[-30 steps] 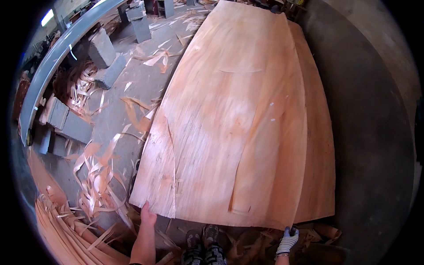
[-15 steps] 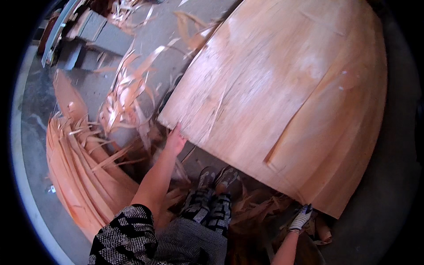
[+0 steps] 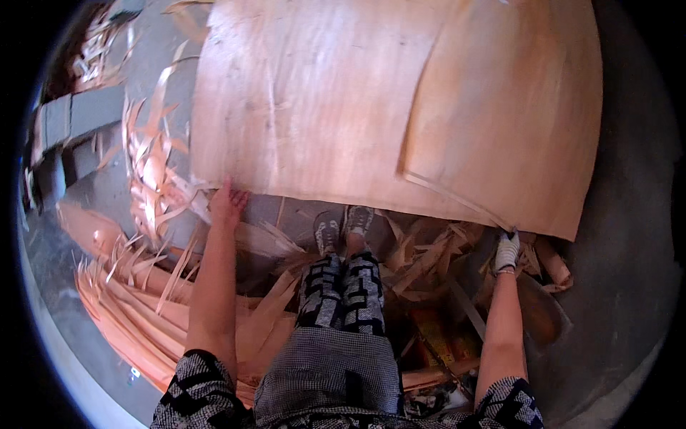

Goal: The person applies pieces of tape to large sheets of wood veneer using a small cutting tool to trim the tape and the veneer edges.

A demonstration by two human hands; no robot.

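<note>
A broad, thin sheet of wood veneer (image 3: 336, 93) spreads out in front of me, its near edge running across from left to right. My bare left hand (image 3: 227, 206) is closed on that edge close to the near left corner, with one finger showing on top. Toward the near right corner, my right hand (image 3: 506, 253), in a white glove with dark fingertips, grips the same edge. A second layer of veneer (image 3: 500, 129) overlaps the right part of the sheet, its near edge slanting toward my right hand. The fingers under the sheet are hidden.
Curled veneer strips (image 3: 153, 171) litter the concrete floor at left. Beside my left arm lies a heap of veneer scraps (image 3: 136, 307). Grey blocks (image 3: 82, 114) stand at far left. More scraps (image 3: 429, 257) lie between my shoes (image 3: 343, 227) and my right hand.
My view has turned, so the sheet's near edge lies more level. Both hands stay on the edge; the right one appears higher up in the view, and the left has shifted left.
</note>
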